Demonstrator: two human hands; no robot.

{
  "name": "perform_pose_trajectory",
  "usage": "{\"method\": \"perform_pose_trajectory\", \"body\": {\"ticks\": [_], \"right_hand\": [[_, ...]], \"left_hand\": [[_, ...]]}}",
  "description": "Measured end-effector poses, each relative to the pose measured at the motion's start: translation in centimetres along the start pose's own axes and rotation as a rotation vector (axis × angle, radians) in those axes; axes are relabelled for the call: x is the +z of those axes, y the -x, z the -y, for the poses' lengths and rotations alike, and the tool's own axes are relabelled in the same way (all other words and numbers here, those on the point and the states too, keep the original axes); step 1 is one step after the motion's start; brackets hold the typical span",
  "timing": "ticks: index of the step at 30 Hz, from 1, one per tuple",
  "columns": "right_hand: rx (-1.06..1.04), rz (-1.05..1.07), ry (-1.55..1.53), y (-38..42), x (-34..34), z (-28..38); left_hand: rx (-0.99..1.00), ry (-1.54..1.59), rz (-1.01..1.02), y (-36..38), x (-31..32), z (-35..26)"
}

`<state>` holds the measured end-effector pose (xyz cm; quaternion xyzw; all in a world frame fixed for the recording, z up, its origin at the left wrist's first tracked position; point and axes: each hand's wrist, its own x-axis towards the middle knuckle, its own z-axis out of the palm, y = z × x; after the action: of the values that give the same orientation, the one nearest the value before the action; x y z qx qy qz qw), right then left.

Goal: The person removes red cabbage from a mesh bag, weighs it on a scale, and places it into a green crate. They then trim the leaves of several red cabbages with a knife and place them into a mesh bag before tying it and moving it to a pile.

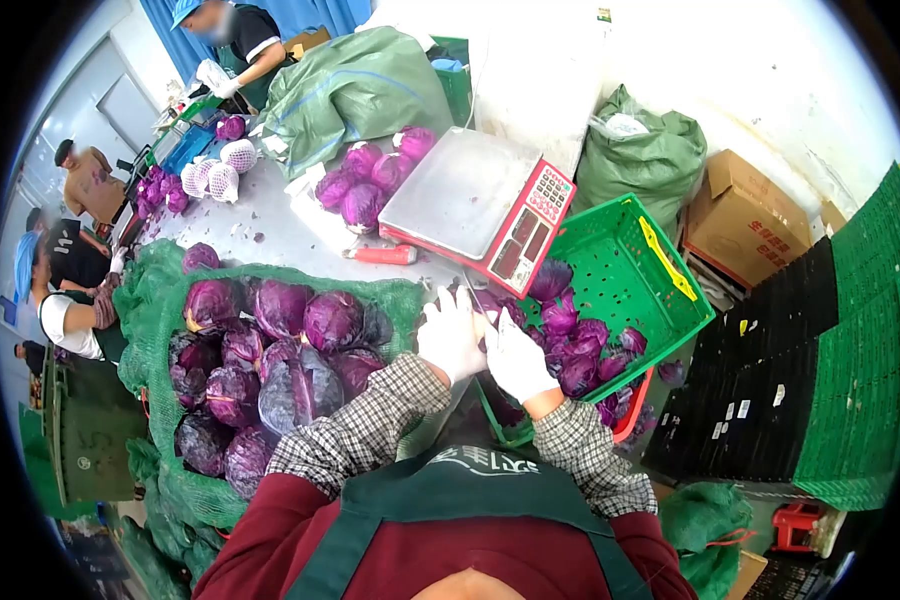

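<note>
My left hand (452, 335), in a white glove, is in front of the scale with its fingers stretched up and apart. Close beside it, my gloved right hand (520, 362) has its fingers drawn together near my left thumb; what they pinch, if anything, I cannot make out. Just beyond my hands lies a red-handled tool (380, 255), its far end not clear. To my left, a green mesh sack (400, 310) lies open around several red cabbages (300, 390). Right of my hands, a green crate (660, 310) holds loose purple cabbage leaves (580, 350).
A red digital scale (450, 195) stands ahead, with trimmed red cabbages (365, 185) beside it. Net-wrapped cabbages (215, 178) lie farther left, near a green woven sack (355, 95). Stacked crates (770, 370) and a cardboard box (745, 220) are at right. Several people work at left.
</note>
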<state>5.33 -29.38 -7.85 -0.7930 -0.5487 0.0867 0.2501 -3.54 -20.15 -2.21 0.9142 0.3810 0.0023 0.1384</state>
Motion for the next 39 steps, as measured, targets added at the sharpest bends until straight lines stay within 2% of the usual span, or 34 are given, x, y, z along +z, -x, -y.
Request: {"method": "perform_pose_trajectory", "body": {"ticks": [1,2,5,7,8,9,10,11,12,15,19,23,24,26,27,28,29,31,32,33,34,35,37,39], "right_hand": [[0.005,0.002,0.011,-0.2,-0.2,-0.2],[0.102,0.066,-0.009,-0.7,0.9,-1.2],[-0.005,0.093,0.141,-2.1,-0.5,-3.1],[-0.190,-0.265,0.108,-1.3,2.0,-6.3],[-0.047,-0.289,-0.212,-0.9,3.6,-7.1],[0.160,-0.217,-0.501,0.0,3.6,-6.7],[0.387,-0.201,-0.781,0.9,3.4,-6.3],[0.673,-0.095,-1.025,1.5,1.9,-4.8],[0.688,-0.098,-1.025,2.5,3.1,-5.1],[0.732,-0.111,-1.066,4.4,5.6,-6.4],[0.719,-0.160,-1.093,4.2,6.8,-7.0],[0.860,-0.185,-1.152,3.8,6.8,-6.5],[0.896,-0.169,-1.125,4.4,6.9,-7.2],[1.188,-0.370,-1.203,5.9,6.8,-10.9],[1.327,-0.323,-1.207,7.1,3.5,-11.8],[1.219,-0.331,-1.315,8.5,4.2,-15.1],[1.069,-0.339,-1.138,8.7,3.8,-16.1],[0.776,-0.347,-1.069,7.8,2.3,-15.4],[0.812,-0.296,-0.937,6.5,-0.6,-12.1],[0.846,-0.244,-0.806,5.5,-2.6,-8.8],[0.648,-0.318,-0.596,4.8,-0.2,-9.8],[0.516,-0.353,-0.633,4.3,-0.7,-8.0],[0.127,-0.308,-0.498,3.8,-1.3,-5.4],[-0.019,-0.167,-0.365,3.8,-1.6,-3.0]], "left_hand": [[0.016,-0.029,0.024,0.0,-0.2,0.0],[0.032,-0.059,0.044,-0.2,-0.3,0.0],[0.031,-0.016,-0.010,1.0,-0.5,0.3],[0.066,0.032,-0.062,2.0,-0.3,1.4],[0.081,0.067,-0.135,2.7,0.4,2.5],[0.099,0.140,-0.183,3.3,1.6,4.3],[0.151,0.257,-0.175,3.7,2.7,6.5],[0.204,0.370,-0.172,4.1,3.1,8.3],[0.174,0.484,-0.121,5.1,2.3,8.9],[0.181,0.380,-0.050,5.5,2.0,8.4],[0.157,0.471,-0.040,5.3,2.0,8.9],[0.143,0.582,0.004,4.8,1.7,9.0],[0.062,0.656,0.022,4.4,2.1,9.5],[-0.002,0.782,0.063,3.3,2.9,10.9],[-0.009,0.818,0.102,2.8,2.3,11.1],[0.059,1.005,0.185,2.5,1.0,10.7],[0.013,1.043,0.165,1.7,1.3,10.7],[-0.086,1.111,0.148,0.6,2.7,10.9],[-0.083,1.166,0.158,1.1,-0.7,7.6],[-0.066,1.109,0.076,0.3,0.7,7.6],[-0.031,0.749,-0.055,0.7,1.3,7.1],[0.005,0.387,-0.181,1.1,1.8,6.6],[0.179,0.283,-0.184,1.8,1.0,5.5],[0.219,0.136,-0.221,2.8,0.3,3.6]]}}
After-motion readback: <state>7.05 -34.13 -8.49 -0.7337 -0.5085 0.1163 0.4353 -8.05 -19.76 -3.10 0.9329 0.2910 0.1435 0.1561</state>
